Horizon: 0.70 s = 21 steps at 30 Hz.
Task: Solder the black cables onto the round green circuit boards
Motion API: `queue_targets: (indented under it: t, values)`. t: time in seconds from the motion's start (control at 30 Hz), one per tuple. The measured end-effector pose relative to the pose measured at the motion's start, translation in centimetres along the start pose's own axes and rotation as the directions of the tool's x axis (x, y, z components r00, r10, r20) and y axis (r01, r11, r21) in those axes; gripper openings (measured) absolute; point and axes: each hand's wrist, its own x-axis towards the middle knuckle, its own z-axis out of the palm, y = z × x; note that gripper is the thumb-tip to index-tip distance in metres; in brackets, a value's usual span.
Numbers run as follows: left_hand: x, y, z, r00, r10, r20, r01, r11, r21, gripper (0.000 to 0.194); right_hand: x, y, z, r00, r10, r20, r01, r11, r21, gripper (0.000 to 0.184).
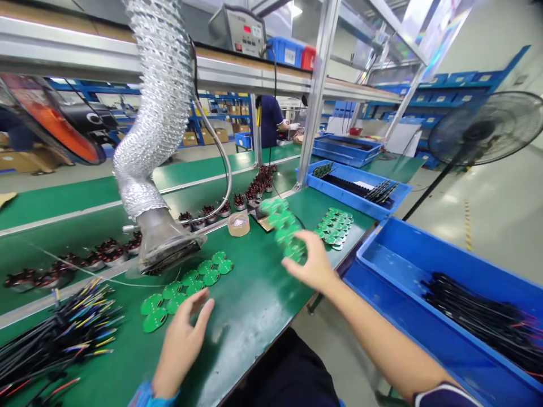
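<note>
A panel of joined round green circuit boards (281,226) is in my right hand (311,263), pinched at its near end and blurred by motion above the bench. My left hand (184,339) is held low at the near side of another such panel (211,277), which lies flat on the green bench top. Its thumb and fingers are apart with nothing between them; whether the fingertips touch the panel I cannot tell. Beyond my right hand lies a stack of the same green panels (335,227).
A fume extraction nozzle (163,243) hangs over the left panel. Wire bundles (63,333) lie at left, with copper-wound motor stators (114,251) along the back. A tape roll (238,224) sits mid-bench. Blue bins (424,249) and a fan (475,133) stand at right. A person (271,121) works beyond.
</note>
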Motion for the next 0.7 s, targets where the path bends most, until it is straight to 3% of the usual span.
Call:
queue_targets:
  t: [0.07, 0.1, 0.17, 0.23, 0.3, 0.37, 0.4, 0.53, 0.7]
  values:
    - [-0.3, 2.4, 1.6, 0.990, -0.081, 0.113, 0.118, 0.915, -0.386, 0.057, -3.7, -3.1, 3.6, 0.978, -0.168, 0.126, 0.150, 0.979, 0.141, 0.068]
    - [-0.4, 3.3, 2.3, 0.988, -0.112, 0.107, 0.150, 0.854, -0.497, 0.058, -5.4, -4.4, 5.1, 0.957, -0.230, 0.175, 0.191, 0.958, 0.215, 0.073]
    - [-0.5, 4.4, 3.1, 0.969, -0.235, -0.071, 0.156, 0.813, -0.561, 0.054, -7.7, -6.2, 7.2, 0.930, -0.285, 0.231, 0.195, 0.917, 0.348, 0.083]
    - [-0.8, 4.6, 3.4, 0.921, -0.323, -0.218, 0.152, 0.812, -0.563, 0.048, -8.6, -7.1, 8.4, 0.924, -0.262, 0.277, 0.114, 0.884, 0.454, 0.085]
    - [-1.5, 4.6, 3.3, 0.901, -0.328, -0.286, 0.121, 0.821, -0.558, 0.043, -8.4, -7.4, 9.0, 0.913, -0.214, 0.347, -0.002, 0.849, 0.529, 0.063]
    - [-2.4, 4.7, 3.1, 0.906, -0.291, -0.307, 0.072, 0.822, -0.565, 0.039, -7.8, -7.5, 9.4, 0.891, -0.175, 0.420, -0.109, 0.814, 0.570, 0.038]
    - [-2.8, 4.9, 3.0, 0.911, -0.277, -0.307, 0.056, 0.818, -0.573, 0.038, -7.6, -7.6, 9.5, 0.879, -0.158, 0.450, -0.154, 0.798, 0.582, 0.035]
    - [-4.1, 5.8, 2.6, 0.908, -0.323, -0.268, 0.085, 0.765, -0.638, 0.042, -7.7, -7.9, 9.3, 0.832, -0.074, 0.550, -0.331, 0.729, 0.599, 0.042]
    - [-5.2, 5.7, 2.8, 0.904, -0.387, -0.182, 0.132, 0.658, -0.741, 0.044, -9.2, -8.9, 8.6, 0.740, -0.029, 0.672, -0.495, 0.652, 0.574, 0.049]
